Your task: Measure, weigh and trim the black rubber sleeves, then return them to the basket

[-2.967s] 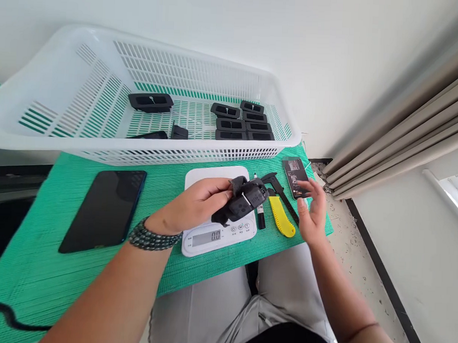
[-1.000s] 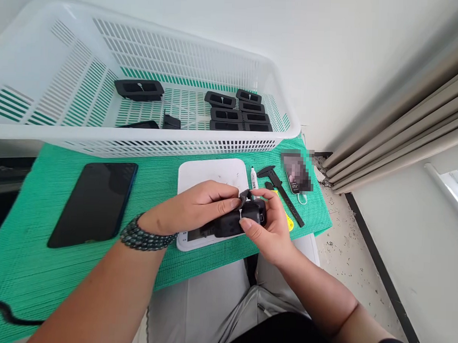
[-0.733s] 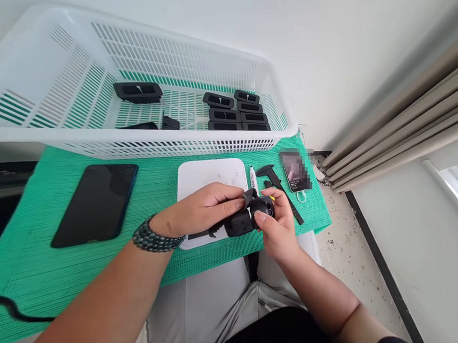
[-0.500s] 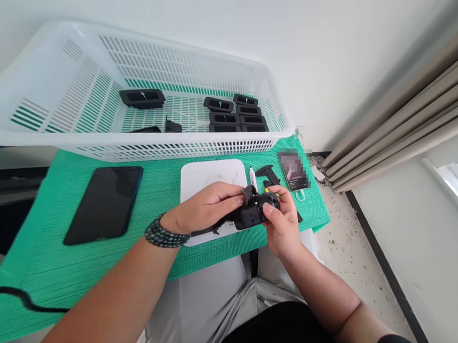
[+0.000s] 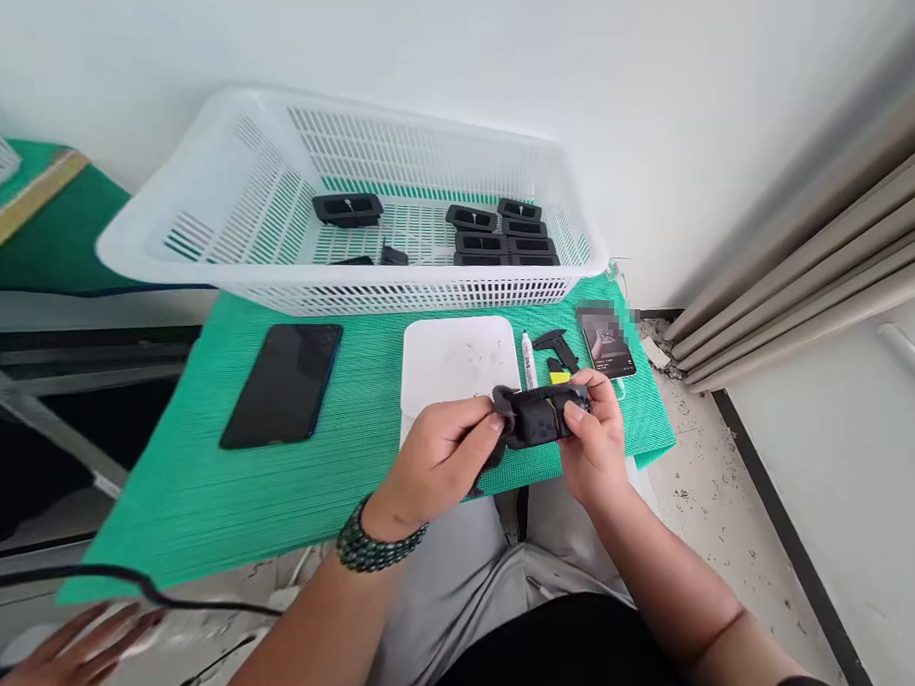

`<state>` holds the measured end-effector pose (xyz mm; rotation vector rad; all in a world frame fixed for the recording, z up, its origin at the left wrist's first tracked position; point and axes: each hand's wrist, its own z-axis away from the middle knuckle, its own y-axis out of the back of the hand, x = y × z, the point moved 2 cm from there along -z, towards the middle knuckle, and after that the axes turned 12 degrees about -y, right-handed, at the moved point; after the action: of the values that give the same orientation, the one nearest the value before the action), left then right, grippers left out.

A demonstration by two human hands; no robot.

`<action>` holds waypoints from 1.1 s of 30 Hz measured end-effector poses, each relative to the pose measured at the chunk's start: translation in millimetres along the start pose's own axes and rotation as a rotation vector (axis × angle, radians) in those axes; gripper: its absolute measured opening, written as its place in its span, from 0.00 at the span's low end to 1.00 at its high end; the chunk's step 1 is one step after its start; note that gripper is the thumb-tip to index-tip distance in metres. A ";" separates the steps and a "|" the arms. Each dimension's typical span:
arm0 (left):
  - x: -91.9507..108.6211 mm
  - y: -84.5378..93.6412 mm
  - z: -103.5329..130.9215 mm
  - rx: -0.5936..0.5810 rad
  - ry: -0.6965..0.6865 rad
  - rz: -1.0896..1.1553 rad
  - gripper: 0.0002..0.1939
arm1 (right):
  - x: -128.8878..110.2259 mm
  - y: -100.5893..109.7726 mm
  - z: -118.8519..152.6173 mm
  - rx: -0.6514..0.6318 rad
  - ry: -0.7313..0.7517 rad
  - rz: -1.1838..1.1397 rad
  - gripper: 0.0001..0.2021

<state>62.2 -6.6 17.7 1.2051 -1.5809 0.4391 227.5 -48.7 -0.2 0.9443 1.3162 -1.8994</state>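
My right hand (image 5: 598, 438) grips the right end of a black plastic part (image 5: 539, 422), its thumb pressed on the face. The part is held just above the near edge of the table. At its left end, my left hand (image 5: 450, 453) pinches a dark grey, cloth-like strip (image 5: 504, 401) between thumb and fingers, against the part. Some of the strip hangs below the left fingers. Behind my hands lie a white tray-like lid (image 5: 457, 358), a white marker (image 5: 529, 361), a black caliper (image 5: 558, 347) and a yellow-and-black tool (image 5: 559, 373).
A white slotted basket (image 5: 400, 281) holding several black plastic parts (image 5: 482, 244) stands along the wall. A dark tablet (image 5: 282, 385) lies left on the green-covered table (image 5: 347, 499), a phone (image 5: 608, 343) at right. Another person's hand (image 5: 91, 645) shows at lower left, near a black cable (image 5: 134, 577).
The view has swung left, so the table appears shifted right. The black part has turned in my hands, and my left hand has drawn nearer. Another person's hand has come into view.
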 end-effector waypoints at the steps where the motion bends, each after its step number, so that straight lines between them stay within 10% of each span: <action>1: 1.4 -0.2 1.9 0.038 -0.014 -0.012 0.19 | 1.2 -0.5 3.5 -0.006 -0.005 0.007 0.20; 16: 6.3 -36.9 34.4 0.342 -0.012 -0.002 0.23 | -1.7 -4.7 27.1 -0.055 -0.009 -0.027 0.21; 33: 14.0 -55.1 42.3 0.396 0.044 0.033 0.22 | 1.5 1.9 39.3 -0.072 0.018 -0.049 0.21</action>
<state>88.8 -69.3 -1.9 1.4549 -1.5195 0.8235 220.3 -86.7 7.1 0.9025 1.4201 -1.8713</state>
